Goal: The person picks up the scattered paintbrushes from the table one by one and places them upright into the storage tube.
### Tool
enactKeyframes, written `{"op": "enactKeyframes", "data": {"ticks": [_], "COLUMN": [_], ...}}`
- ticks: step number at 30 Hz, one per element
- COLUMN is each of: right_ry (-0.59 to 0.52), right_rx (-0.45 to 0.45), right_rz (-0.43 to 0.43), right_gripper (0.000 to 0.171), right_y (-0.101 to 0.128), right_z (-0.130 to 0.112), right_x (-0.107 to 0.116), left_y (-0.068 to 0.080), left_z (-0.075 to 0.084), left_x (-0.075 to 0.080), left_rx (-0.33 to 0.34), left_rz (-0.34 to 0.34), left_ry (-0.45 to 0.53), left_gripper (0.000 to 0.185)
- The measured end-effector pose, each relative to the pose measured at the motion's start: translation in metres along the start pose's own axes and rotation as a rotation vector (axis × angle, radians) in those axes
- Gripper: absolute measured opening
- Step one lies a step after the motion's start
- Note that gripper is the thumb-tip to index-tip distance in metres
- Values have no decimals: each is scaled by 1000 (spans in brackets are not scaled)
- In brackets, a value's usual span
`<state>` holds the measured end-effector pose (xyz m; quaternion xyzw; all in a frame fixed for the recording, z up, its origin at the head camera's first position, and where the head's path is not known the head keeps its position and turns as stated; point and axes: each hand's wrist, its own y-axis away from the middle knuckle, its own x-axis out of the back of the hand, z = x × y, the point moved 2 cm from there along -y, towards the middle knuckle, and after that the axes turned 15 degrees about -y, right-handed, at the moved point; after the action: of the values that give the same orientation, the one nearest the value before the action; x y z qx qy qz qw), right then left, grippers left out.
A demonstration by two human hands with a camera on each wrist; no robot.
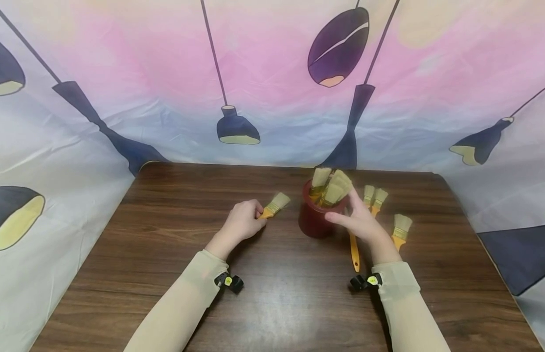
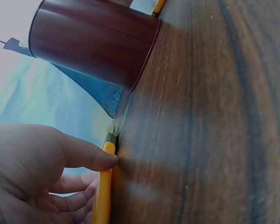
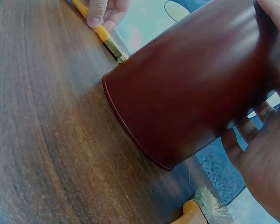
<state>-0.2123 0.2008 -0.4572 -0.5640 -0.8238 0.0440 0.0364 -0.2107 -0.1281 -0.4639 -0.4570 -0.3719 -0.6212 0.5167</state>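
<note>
A printed backdrop (image 1: 272,73) of hanging lamps closes in the dark wooden worktop (image 1: 167,234) on three sides. Near its middle stands a dark red cup (image 1: 312,222), upright, already holding several brushes (image 1: 331,188) bristle-end up. The right hand (image 1: 358,220) is just beside the cup on its right, fingers loosely curved toward the rim and the bristles; the right wrist view shows the fingers behind the cup wall, but I cannot tell whether they truly grip it. Three more brushes (image 1: 402,230) lie on the worktop behind and beside that hand.

The left hand (image 1: 243,222) pinches the yellow handle of a single paintbrush (image 1: 274,204), thumb on top, the brush low and nearly flat on the wood — its bristles point at the cup's base.

The step in hand looks like lifting this brush into the cup. Doing it well probably means raising it clear of the wood first, turning the handle downward, and steadying the cup so the crowded brushes do not tip it.
</note>
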Motion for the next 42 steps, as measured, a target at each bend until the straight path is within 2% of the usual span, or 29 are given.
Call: {"op": "enactKeyframes", "data": {"ticks": [4,7,14,21,26,28,31,35,38,42], "right_ry": [-2,-8,-14,-19,-11,-7,-14,-20,-19,-26], "right_rx": [4,9,18,20,7,5,5,6,14,27], "right_rz": [-4,-5,-5,-7,-7,-6,-14,-19,-14,-18], "right_gripper": [110,110,107,108,112,111,111,110,110,109], "right_y": [1,1,-1,-1,-1,-2,-2,-2,-2,-1], "right_z": [-1,-1,0,-1,-2,-1,-1,-1,0,-1], "right_x": [-1,-1,0,1,1,1,1,0,0,-1], "left_y": [0,-1,-3,-2,1,0,-3,-11,-18,-24], "left_z": [-2,-3,-5,3,26,40,62,89,106,122], "left_x": [3,6,21,40,59,68,78,85,87,84], "left_rx": [0,10,46,8,-33,-55,-113,-224,-296,-328], "left_rz": [-4,20,116,223,326,354,403,455,465,445], "left_ry": [27,70,211,414,628,723,813,840,832,798], "left_gripper": [16,17,20,19,22,24,26,29,30,29]}}
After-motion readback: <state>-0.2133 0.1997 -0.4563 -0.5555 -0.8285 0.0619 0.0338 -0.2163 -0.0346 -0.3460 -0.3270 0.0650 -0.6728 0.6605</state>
